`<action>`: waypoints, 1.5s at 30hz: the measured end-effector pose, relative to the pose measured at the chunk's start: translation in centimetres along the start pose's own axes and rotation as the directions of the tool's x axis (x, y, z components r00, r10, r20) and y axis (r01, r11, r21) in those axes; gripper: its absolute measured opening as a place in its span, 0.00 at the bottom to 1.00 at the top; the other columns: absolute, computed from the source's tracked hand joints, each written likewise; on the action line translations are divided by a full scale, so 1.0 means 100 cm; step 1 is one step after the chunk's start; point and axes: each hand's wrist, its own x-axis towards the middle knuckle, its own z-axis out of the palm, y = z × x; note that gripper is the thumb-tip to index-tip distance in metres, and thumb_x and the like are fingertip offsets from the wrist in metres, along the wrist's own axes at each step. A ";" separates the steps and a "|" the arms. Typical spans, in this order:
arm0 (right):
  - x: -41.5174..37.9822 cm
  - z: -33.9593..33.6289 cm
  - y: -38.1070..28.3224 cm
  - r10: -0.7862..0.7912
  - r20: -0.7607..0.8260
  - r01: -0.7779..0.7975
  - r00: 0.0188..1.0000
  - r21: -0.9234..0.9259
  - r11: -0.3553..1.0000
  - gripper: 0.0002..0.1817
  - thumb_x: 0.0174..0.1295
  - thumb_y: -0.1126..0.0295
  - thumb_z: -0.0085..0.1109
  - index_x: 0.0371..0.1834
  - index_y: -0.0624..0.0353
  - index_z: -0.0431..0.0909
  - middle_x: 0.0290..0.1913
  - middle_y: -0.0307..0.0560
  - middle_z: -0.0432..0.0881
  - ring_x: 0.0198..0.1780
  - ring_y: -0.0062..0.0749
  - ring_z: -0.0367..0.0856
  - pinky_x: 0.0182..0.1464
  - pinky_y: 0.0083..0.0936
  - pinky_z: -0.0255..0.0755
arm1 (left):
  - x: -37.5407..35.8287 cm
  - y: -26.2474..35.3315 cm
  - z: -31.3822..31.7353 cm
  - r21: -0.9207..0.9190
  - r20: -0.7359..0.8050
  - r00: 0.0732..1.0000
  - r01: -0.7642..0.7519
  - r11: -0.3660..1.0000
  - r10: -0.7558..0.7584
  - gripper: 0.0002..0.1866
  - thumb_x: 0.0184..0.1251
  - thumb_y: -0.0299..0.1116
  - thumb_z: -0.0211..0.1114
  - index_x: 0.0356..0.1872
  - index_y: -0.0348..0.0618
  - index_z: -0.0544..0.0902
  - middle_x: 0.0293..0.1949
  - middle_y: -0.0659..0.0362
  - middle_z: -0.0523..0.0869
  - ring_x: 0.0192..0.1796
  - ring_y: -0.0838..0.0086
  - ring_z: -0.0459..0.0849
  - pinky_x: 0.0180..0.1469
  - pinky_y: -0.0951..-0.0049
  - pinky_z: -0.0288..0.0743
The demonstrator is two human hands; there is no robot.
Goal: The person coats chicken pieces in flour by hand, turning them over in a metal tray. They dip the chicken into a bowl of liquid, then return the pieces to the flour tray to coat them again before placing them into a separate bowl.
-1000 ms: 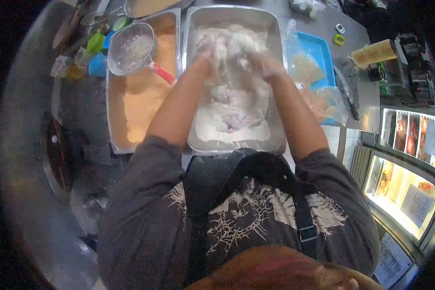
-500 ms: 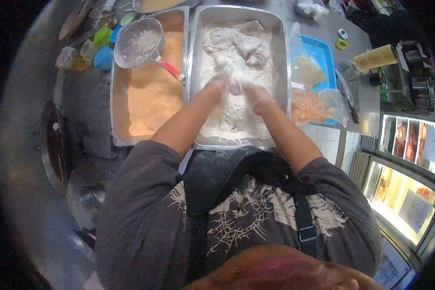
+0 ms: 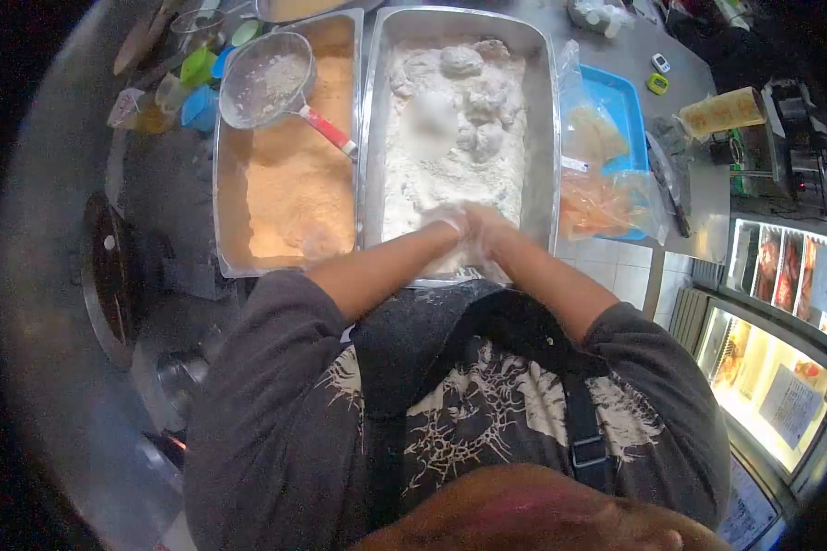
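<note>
My left hand (image 3: 445, 219) and my right hand (image 3: 489, 231) are close together at the near end of a deep metal pan (image 3: 555, 138). Both are dusted with white flour (image 3: 409, 188) and touch or hover just over it. Motion blurs their fingers, so I cannot make out any grip. Several flour-coated lumps (image 3: 487, 101), perhaps pieces of meat, lie toward the pan's far end. A blurred white lump (image 3: 430, 121) sits left of them, beyond my hands.
Left of the flour pan stands another metal pan of orange powder (image 3: 294, 197). A red-handled sieve (image 3: 266, 81) rests across its far part. To the right are a blue tray (image 3: 620, 96), plastic bags of pale orange food (image 3: 606, 202) and a knife (image 3: 668, 184).
Both hands have drawn back from the pan's middle to its near edge. The lump that lay near the front is no longer visible there, and a blurred lump now shows farther up.
</note>
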 end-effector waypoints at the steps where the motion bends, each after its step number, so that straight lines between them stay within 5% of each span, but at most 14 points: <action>1: 0.003 -0.003 0.000 0.146 -0.026 -0.114 0.989 0.495 0.861 0.12 0.66 0.66 0.52 0.48 0.59 0.77 0.47 0.52 0.81 0.44 0.35 0.80 0.45 0.27 0.75 | 0.022 -0.018 0.005 -0.316 -0.010 1.000 -0.021 0.949 0.019 0.30 0.70 0.50 0.47 0.60 0.33 0.72 0.53 0.41 0.80 0.53 0.49 0.80 0.57 0.51 0.73; 3: 0.013 -0.023 -0.002 0.375 0.122 -0.124 0.919 0.992 -0.017 0.13 0.66 0.63 0.54 0.48 0.58 0.78 0.44 0.49 0.82 0.40 0.32 0.79 0.40 0.26 0.73 | 0.074 -0.036 -0.011 -0.733 -0.144 0.990 -0.114 0.670 0.011 0.18 0.66 0.37 0.57 0.54 0.38 0.76 0.43 0.50 0.82 0.46 0.59 0.82 0.50 0.56 0.77; 4: 0.020 -0.038 0.008 0.255 -0.049 0.026 0.966 0.995 0.093 0.14 0.66 0.61 0.55 0.46 0.58 0.79 0.43 0.47 0.82 0.40 0.31 0.78 0.39 0.25 0.72 | 0.095 -0.038 -0.031 -0.871 -0.202 0.979 -0.171 0.461 -0.018 0.14 0.64 0.30 0.61 0.51 0.41 0.79 0.37 0.55 0.83 0.42 0.64 0.83 0.46 0.59 0.79; 6: 0.055 -0.105 0.025 0.051 -0.092 0.078 0.994 0.970 0.231 0.18 0.66 0.54 0.53 0.43 0.59 0.82 0.40 0.47 0.83 0.41 0.33 0.79 0.42 0.31 0.71 | 0.101 -0.011 -0.107 -0.663 -0.310 0.947 -0.282 0.693 0.088 0.23 0.64 0.42 0.59 0.59 0.46 0.74 0.51 0.54 0.79 0.54 0.59 0.77 0.55 0.58 0.74; 8: 0.084 -0.140 0.043 -0.253 -0.582 0.352 0.772 0.061 0.934 0.24 0.62 0.49 0.52 0.45 0.61 0.81 0.44 0.56 0.82 0.44 0.45 0.80 0.48 0.38 0.71 | 0.109 0.012 -0.160 -0.174 -0.422 0.877 -0.327 0.929 0.229 0.33 0.62 0.51 0.59 0.67 0.50 0.67 0.61 0.49 0.74 0.62 0.55 0.73 0.63 0.58 0.68; 9: 0.101 -0.153 0.044 -0.325 -0.600 0.352 0.731 -0.078 0.933 0.27 0.60 0.48 0.53 0.49 0.61 0.80 0.47 0.60 0.81 0.48 0.49 0.80 0.53 0.38 0.72 | 0.119 0.020 -0.173 0.204 -0.477 0.821 -0.245 0.948 0.315 0.38 0.59 0.54 0.59 0.70 0.50 0.63 0.64 0.46 0.72 0.65 0.52 0.71 0.67 0.58 0.65; 14: 0.146 -0.128 0.027 -0.024 -0.550 -0.150 0.835 -0.268 0.952 0.42 0.46 0.45 0.64 0.65 0.54 0.69 0.58 0.65 0.75 0.60 0.55 0.74 0.67 0.38 0.63 | 0.122 0.046 -0.151 0.356 -0.567 0.817 0.129 0.926 0.105 0.55 0.50 0.59 0.64 0.74 0.40 0.48 0.73 0.43 0.55 0.75 0.49 0.53 0.74 0.61 0.51; 16: 0.106 -0.118 0.009 -0.215 -0.689 -0.082 0.692 -0.372 0.925 0.42 0.45 0.48 0.66 0.64 0.55 0.70 0.58 0.65 0.75 0.59 0.58 0.75 0.65 0.39 0.67 | 0.131 0.022 -0.138 0.435 -0.544 0.814 0.064 0.898 0.205 0.57 0.48 0.59 0.67 0.74 0.38 0.49 0.69 0.40 0.64 0.70 0.51 0.64 0.71 0.61 0.59; 17: 0.100 -0.145 0.003 0.009 -0.224 -0.074 0.975 -0.285 0.956 0.37 0.44 0.53 0.69 0.61 0.54 0.72 0.57 0.64 0.75 0.57 0.58 0.77 0.58 0.39 0.74 | 0.120 0.018 -0.138 0.462 -0.455 0.866 0.029 0.887 0.209 0.57 0.48 0.58 0.67 0.74 0.38 0.49 0.67 0.40 0.66 0.68 0.51 0.67 0.69 0.61 0.61; 23: 0.045 -0.127 -0.015 -0.003 -0.196 -0.062 0.981 -0.324 0.944 0.28 0.50 0.62 0.60 0.56 0.60 0.73 0.55 0.65 0.77 0.55 0.46 0.79 0.54 0.37 0.76 | 0.060 0.018 -0.129 0.539 -0.183 0.967 -0.051 0.841 0.175 0.43 0.51 0.36 0.68 0.71 0.47 0.60 0.59 0.46 0.78 0.59 0.55 0.78 0.60 0.63 0.73; 29: 0.057 -0.196 -0.001 -0.134 -0.015 0.116 0.991 -0.409 0.905 0.24 0.54 0.58 0.58 0.51 0.60 0.77 0.53 0.56 0.79 0.54 0.47 0.79 0.53 0.38 0.76 | 0.017 0.049 -0.189 0.335 0.133 0.937 -0.349 0.875 0.323 0.41 0.46 0.42 0.73 0.66 0.45 0.69 0.51 0.44 0.82 0.48 0.57 0.84 0.51 0.61 0.77; 32: 0.102 -0.238 0.000 -0.038 -0.088 -0.015 0.995 -0.535 0.845 0.30 0.58 0.50 0.58 0.62 0.49 0.71 0.53 0.52 0.80 0.53 0.46 0.79 0.58 0.37 0.73 | 0.092 0.071 -0.249 0.684 -0.064 0.945 -0.192 0.703 0.321 0.40 0.43 0.46 0.76 0.63 0.51 0.73 0.52 0.44 0.82 0.49 0.56 0.83 0.52 0.61 0.77; 35: 0.157 -0.257 0.027 -0.442 -0.497 0.124 0.747 -0.549 0.827 0.28 0.58 0.50 0.57 0.60 0.48 0.74 0.55 0.51 0.79 0.55 0.47 0.78 0.59 0.37 0.72 | 0.132 0.076 -0.271 0.706 -0.345 0.845 -0.053 0.706 0.409 0.39 0.43 0.50 0.76 0.62 0.56 0.73 0.54 0.46 0.81 0.52 0.54 0.82 0.55 0.60 0.76; 45: 0.108 -0.179 0.012 -0.029 -0.079 -0.007 0.996 -0.421 0.907 0.33 0.43 0.44 0.68 0.49 0.57 0.82 0.51 0.49 0.82 0.53 0.44 0.81 0.54 0.33 0.76 | 0.139 0.028 -0.174 0.578 -0.441 0.883 0.143 0.803 0.160 0.42 0.53 0.57 0.67 0.66 0.42 0.69 0.56 0.48 0.81 0.59 0.59 0.79 0.61 0.63 0.72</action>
